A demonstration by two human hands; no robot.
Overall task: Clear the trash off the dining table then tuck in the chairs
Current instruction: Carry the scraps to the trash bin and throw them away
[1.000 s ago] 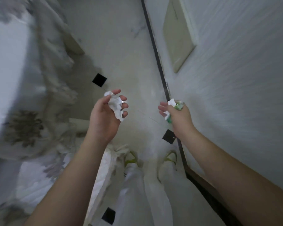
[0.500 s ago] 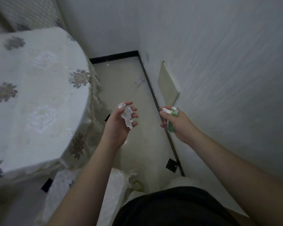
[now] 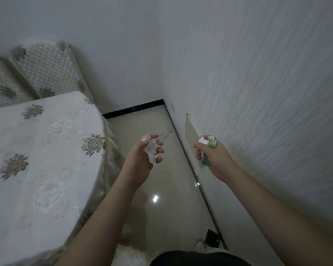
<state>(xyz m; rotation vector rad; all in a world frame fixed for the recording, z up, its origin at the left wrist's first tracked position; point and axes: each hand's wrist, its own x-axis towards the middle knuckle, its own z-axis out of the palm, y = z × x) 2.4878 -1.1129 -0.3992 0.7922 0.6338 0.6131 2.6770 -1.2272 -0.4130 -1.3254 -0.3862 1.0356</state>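
The left hand point(image 3: 140, 160) is curling its fingers round a crumpled white paper wad point(image 3: 151, 150), held over bare floor. At 3 o'clock from it, the right hand point(image 3: 212, 156) is gripping a crumpled green-and-white wrapper point(image 3: 206, 150) just beside the textured white wall point(image 3: 258, 93). Between both forearms, a strip of glossy pale tiled floor point(image 3: 142, 123) is running toward 12 o'clock, ending at a black skirting board point(image 3: 133, 111). At 9 o'clock, the round dining table under a cream floral embroidered cloth point(image 3: 37, 150) is showing its curved edge beside the strip. At 11 o'clock, 2 lattice-patterned fabric chair backs point(image 3: 46, 68) are standing behind the table. A flat beige panel point(image 3: 191, 129) is leaning on the wall.
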